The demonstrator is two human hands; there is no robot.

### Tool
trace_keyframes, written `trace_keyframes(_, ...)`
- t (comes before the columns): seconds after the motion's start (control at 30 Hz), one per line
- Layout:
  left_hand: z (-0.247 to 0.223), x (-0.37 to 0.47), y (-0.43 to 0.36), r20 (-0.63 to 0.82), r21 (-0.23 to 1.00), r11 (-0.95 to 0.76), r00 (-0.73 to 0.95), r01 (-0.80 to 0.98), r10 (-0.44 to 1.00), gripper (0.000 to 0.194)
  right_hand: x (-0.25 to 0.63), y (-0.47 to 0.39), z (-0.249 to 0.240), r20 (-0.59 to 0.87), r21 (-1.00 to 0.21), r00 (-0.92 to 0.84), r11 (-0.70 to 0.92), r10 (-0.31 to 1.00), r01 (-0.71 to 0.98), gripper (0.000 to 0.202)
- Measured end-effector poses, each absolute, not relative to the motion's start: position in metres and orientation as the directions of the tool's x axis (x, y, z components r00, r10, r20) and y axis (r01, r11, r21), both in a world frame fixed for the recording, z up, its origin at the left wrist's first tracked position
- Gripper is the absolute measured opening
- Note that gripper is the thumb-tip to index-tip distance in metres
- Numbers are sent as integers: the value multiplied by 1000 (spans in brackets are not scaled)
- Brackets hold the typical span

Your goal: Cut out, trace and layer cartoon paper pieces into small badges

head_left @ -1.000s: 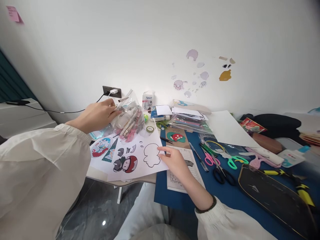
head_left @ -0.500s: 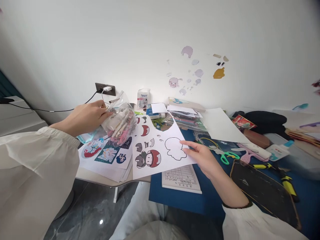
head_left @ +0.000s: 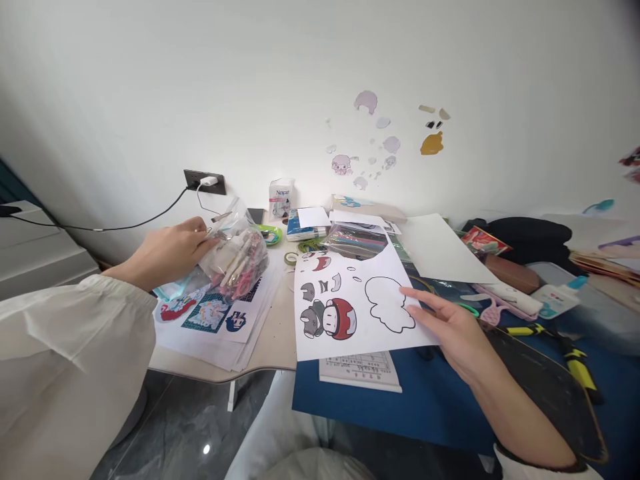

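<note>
Your right hand (head_left: 453,333) pinches printed sheet (head_left: 360,287) at right edge, sheet partly over notebook (head_left: 360,373) | your left hand (head_left: 173,247) pinches clear bag (head_left: 240,257) near top, bag above paper stack (head_left: 220,350)

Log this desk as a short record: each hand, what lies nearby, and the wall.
Left hand: grips a clear plastic bag of mixed small items
Right hand: holds a printed sheet by its right side
Sheet print: red-and-grey cartoon figures, blank black outline
Partly hidden by sheet: form pad on blue surface
Near bag: stack of papers; contact unclear
Against wall: Nexcare box
On wall: mustard cutout, purplish cutouts
</note>
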State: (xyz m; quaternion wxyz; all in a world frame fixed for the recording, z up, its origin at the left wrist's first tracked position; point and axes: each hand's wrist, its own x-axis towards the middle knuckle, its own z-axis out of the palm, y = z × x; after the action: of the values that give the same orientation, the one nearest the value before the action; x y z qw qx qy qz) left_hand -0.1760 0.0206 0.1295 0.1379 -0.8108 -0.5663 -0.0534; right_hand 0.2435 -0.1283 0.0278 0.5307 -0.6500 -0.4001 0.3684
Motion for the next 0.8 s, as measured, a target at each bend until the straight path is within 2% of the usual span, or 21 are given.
trace_keyframes(0.23, 121, -177, 20, 280, -103, -296, 313, 950, 907, 49, 242, -131, 24, -97, -981, 442, -161, 892, 110, 47)
trace_keyframes(0.4, 109, -180, 12, 291, -61, -253, 260, 966, 921, 56, 243, -131, 21, -147, -970, 442, -217, 885, 112, 46)
trace_keyframes(0.7, 96, -172, -1, 231, -103, -207, 225, 973, 947, 57, 246, -131, 21, -161, -957, 427, -247, 890, 154, 48)
trace_keyframes(0.8, 100, -171, 3, 222, -127, -244, 267, 961, 938, 53, 248, -132, 23, -158, -947, 435, -261, 886, 188, 48)
